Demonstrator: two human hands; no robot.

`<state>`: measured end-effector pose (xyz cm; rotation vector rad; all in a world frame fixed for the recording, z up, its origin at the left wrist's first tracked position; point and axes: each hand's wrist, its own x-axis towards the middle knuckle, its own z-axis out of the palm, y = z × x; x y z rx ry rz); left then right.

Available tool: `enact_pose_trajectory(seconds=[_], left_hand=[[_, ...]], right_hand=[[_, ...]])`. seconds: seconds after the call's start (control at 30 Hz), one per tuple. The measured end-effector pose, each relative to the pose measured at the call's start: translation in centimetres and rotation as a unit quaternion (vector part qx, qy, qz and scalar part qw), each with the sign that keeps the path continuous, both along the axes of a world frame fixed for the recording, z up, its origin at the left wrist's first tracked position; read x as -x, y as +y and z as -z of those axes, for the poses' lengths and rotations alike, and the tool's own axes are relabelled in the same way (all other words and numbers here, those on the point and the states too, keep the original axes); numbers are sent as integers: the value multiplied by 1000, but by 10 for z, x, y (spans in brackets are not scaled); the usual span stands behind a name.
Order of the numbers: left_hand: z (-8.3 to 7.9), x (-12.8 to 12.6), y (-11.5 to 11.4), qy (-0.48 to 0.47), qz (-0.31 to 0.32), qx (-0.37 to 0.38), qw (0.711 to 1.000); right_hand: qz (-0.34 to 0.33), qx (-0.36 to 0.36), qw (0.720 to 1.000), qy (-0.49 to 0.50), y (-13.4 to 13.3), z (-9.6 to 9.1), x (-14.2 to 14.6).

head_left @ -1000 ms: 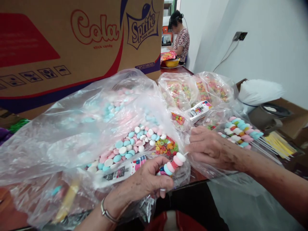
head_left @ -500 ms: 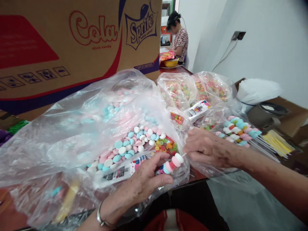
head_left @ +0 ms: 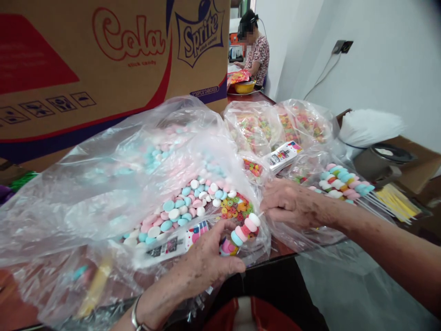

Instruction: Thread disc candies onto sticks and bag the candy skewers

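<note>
A candy skewer (head_left: 245, 228) of white, pink, red and blue pieces sits on a thin white stick, tilted up to the right. My right hand (head_left: 289, 202) is closed in a pinch on the stick's upper end. Thumb and fingers apart, my left hand (head_left: 206, 257) curves around the lower side of the candies without visibly gripping them. A colourful piece at the skewer's bottom is partly hidden by this hand. Just behind lie pastel candies (head_left: 174, 214) and small fruit-coloured rings (head_left: 236, 207) in clear plastic bags. A printed card packet (head_left: 172, 241) lies beside my left hand.
Finished-looking candy skewers (head_left: 341, 181) lie at the right near yellow strips (head_left: 396, 202). Bags of candy rings (head_left: 255, 126) and another card stack (head_left: 283, 156) are behind. A large carton (head_left: 120, 92) stands back left; a grey mug (head_left: 379, 161) stands right. Another person (head_left: 257, 53) sits far back.
My left thumb and fingers have spread away from the candies, showing more of the skewer's lower end. My right hand has shifted slightly left and up, still on the stick.
</note>
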<state>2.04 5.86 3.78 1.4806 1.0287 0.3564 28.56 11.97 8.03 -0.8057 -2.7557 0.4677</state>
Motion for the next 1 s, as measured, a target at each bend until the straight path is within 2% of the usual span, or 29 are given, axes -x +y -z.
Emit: enact_pose_trajectory(seconds=[0.13,0.23,0.33,0.43,0.57,0.67,0.8,0.9,1.0], left_hand=[[-2,-2,-1,38,-9,-102,994],[-7,-3,2,58,42,-123,990],[-12,-4,7,66,104,-118,985],[-13,-6,10,56,104,-62,991],[-5,-15,8,-17,67,81,994],[-4,-21,7,-34,45,78,995],[-17,-17,7,-15,15,39,999],[-26,-9,4,-43,19,121,992],[-26,-8,-1,-69,-1,184,980]], right_hand=[[9,20,1000,-17,-3,0,3],[-27,6,1000,5,-5,-5,6],[-74,-41,996,19,-3,-11,8],[-94,-57,994,11,-4,-9,11],[-115,-1,993,11,-14,7,23],[-109,7,994,15,-18,19,30],[-97,-26,995,22,-9,19,26],[-93,-47,994,18,-2,11,21],[-113,-56,992,0,-3,7,29]])
